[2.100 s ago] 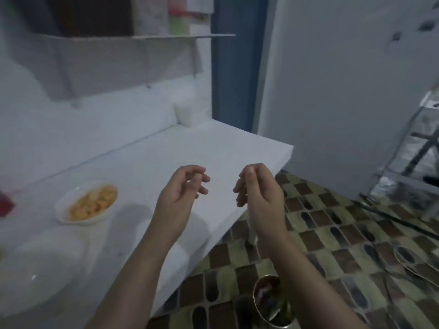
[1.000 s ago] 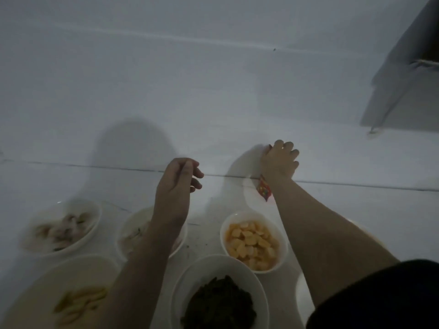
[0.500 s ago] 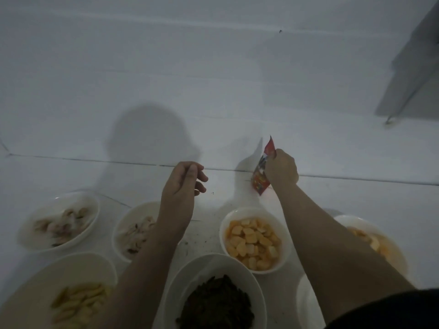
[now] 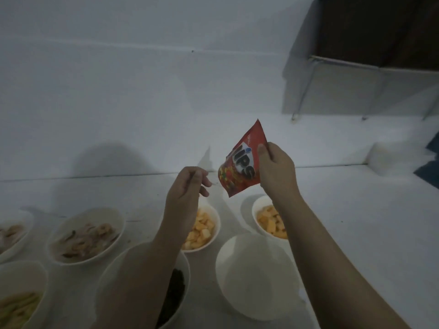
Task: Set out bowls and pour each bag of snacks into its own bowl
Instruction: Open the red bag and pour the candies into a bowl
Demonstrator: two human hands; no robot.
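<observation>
Bag (image 4: 242, 162): raised higher than before, pinched by right hand (image 4: 276, 169).
Left hand (image 4: 187, 186): loosely curled, nothing held, beside bag.
Empty bowl (image 4: 256, 276): now seen below grip.

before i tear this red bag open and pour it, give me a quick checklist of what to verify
1. Red snack bag held firmly: ok, right hand pinches its right edge, bag lifted above the counter.
2. Left hand free to help tear: ok, it is beside the bag, fingers loosely curled, holding nothing.
3. Bag already open: cannot tell, the top edge looks intact but the light is dim.
4. An unfilled bowl ready: ok, the empty white bowl sits below the right forearm.
5. Bag over that bowl: not ok, it hangs farther back, nearer the two bowls of orange snacks.
</observation>
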